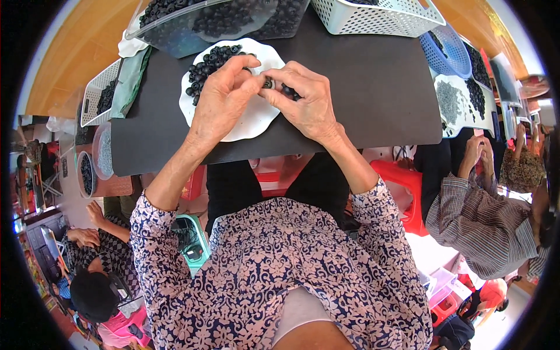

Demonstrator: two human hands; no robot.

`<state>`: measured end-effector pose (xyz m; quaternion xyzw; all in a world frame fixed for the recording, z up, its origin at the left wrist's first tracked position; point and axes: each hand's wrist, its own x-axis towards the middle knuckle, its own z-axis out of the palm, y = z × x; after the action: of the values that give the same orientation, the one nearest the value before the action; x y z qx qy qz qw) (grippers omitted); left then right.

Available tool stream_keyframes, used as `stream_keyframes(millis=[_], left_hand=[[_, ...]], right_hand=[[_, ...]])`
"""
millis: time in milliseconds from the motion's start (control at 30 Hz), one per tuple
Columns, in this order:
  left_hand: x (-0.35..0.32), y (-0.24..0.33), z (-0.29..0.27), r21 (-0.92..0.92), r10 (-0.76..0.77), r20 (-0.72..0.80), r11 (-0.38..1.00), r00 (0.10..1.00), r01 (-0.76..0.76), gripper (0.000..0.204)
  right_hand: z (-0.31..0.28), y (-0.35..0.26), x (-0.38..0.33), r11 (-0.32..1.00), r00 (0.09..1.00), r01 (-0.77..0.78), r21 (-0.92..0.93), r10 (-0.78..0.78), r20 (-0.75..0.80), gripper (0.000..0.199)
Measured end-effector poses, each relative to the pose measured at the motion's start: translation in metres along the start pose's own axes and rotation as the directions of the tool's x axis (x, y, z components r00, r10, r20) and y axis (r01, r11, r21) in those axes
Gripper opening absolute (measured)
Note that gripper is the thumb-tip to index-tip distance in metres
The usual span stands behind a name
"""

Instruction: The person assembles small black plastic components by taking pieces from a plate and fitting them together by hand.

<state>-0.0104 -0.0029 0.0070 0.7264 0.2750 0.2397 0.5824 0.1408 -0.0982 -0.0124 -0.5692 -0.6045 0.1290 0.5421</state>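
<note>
Right hand (pixel 310 93) with narrow grip on a dark bead (pixel 268 83); left hand's (pixel 224 99) grip cannot be told. Many loose beads (pixel 217 61) on the far white plate (pixel 251 127) seem left.

The surface (pixel 379 87) is a very dark grey, nearly black, which makes the plain white plate (pixel 252 121) stand out sharply. The small round pieces (pixel 213 61) on it are glossy black. I see more white in the holed basket (pixel 373 20) at the far edge, then soft blue in the round basket (pixel 459 63). The tray (pixel 464 121) on the right is white too, its scattered bits (pixel 448 100) pale grey. The worker's blouse (pixel 280 245) is navy, covered in a pale pink floral scroll; the trousers (pixel 231 186) are black. A stool (pixel 412 182) shows bright red. The neighbour's shirt (pixel 484 224) on the right has narrow light stripes on greyish brown, and the cap (pixel 93 297) at lower left is black.
</note>
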Motion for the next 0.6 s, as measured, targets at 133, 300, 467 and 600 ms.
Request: stream_keyframes(millis=[133,300,467,600], left_hand=[[0.004,0.000,-0.014,0.108,0.106,-0.125,0.990,0.986,-0.093,0.017],[0.016,-0.002,-0.031,0.353,0.260,-0.205,0.919,0.943,-0.177,0.016],[0.028,-0.004,-0.030,0.665,0.550,0.010,0.620,0.835,-0.416,0.014],[0.013,0.017,-0.013,0.273,0.203,0.026,0.941,0.979,-0.202,0.022]], right_hand=[[0.001,0.000,0.001,0.999,0.998,0.026,0.019,-0.024,-0.062,0.022],[0.001,-0.002,0.001,0.998,0.994,0.057,0.002,-0.056,-0.095,0.021],[0.000,-0.005,0.001,1.000,0.995,0.005,0.003,-0.004,-0.099,0.020],[-0.003,-0.005,0.001,1.000,0.992,0.020,0.011,-0.018,-0.125,0.020]])
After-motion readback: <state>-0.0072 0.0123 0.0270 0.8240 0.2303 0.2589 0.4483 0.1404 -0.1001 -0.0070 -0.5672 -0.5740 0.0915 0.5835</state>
